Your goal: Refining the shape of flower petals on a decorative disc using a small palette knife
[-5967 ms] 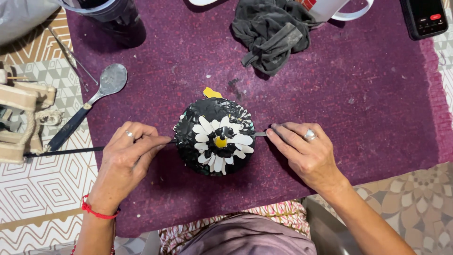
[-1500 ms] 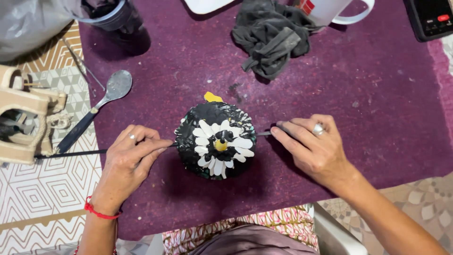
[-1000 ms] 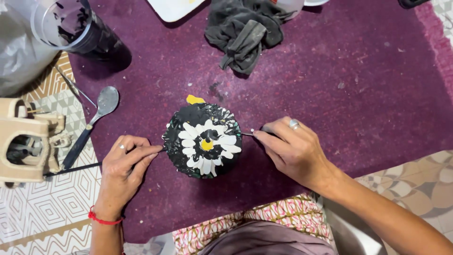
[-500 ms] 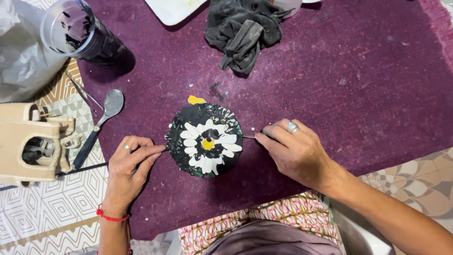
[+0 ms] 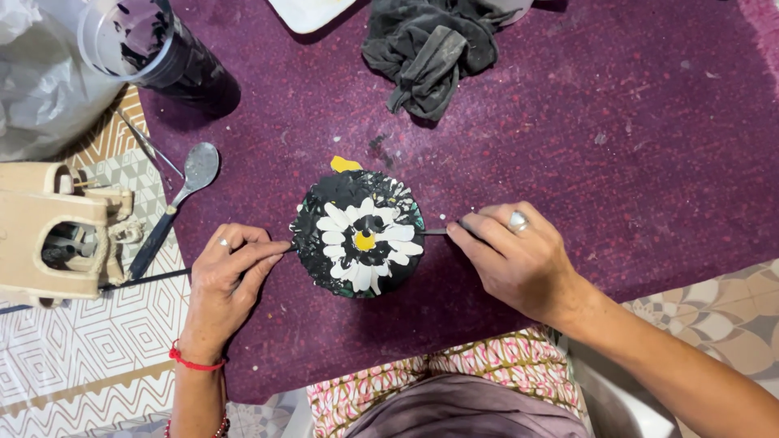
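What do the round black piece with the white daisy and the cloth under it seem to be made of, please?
The round black daisy-painted piece looks coated in wet, glossy paint: its petals are smeared and shiny, and what lies beneath is hidden. The purple table covering looks like matte felt or fabric: fuzzy, flecked with paint specks.

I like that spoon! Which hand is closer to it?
Left. The left hand lies just below and right of the spoon; the right hand is across the flower disc.

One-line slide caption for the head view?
Both hands, left hand and right hand, pinch a thin rod through a black disc painted with a daisy, on purple cloth.
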